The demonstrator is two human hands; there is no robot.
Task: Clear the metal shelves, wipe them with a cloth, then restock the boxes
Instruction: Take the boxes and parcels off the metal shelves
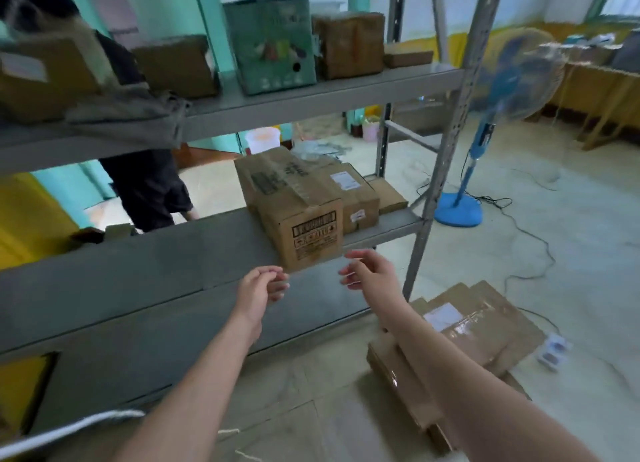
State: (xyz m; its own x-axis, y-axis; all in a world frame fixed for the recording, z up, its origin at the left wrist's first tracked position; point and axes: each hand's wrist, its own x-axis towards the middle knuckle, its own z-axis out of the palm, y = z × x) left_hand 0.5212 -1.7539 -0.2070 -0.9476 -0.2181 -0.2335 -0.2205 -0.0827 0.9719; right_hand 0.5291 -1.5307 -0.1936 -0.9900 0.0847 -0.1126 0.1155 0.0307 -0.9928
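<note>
- Upper left of the frame: a crumpled grey cloth (128, 118) lies on the upper grey metal shelf (311, 101).
- Centre: the left hand (263, 288) hovers before the middle shelf (138, 271), fingers loosely curled, holding nothing.
- Just above, a taped brown cardboard box (304, 226) stands on that shelf.
- The right hand (370, 271), fingers relaxed and apart, holds nothing, near the box's front.
- Lower right: flat cardboard boxes (485, 323) lie stacked on the floor.

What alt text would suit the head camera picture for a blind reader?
The left hand and right hand, both empty, reach toward a cardboard box on a metal shelf. More boxes sit on the shelf above and on the floor.
</note>
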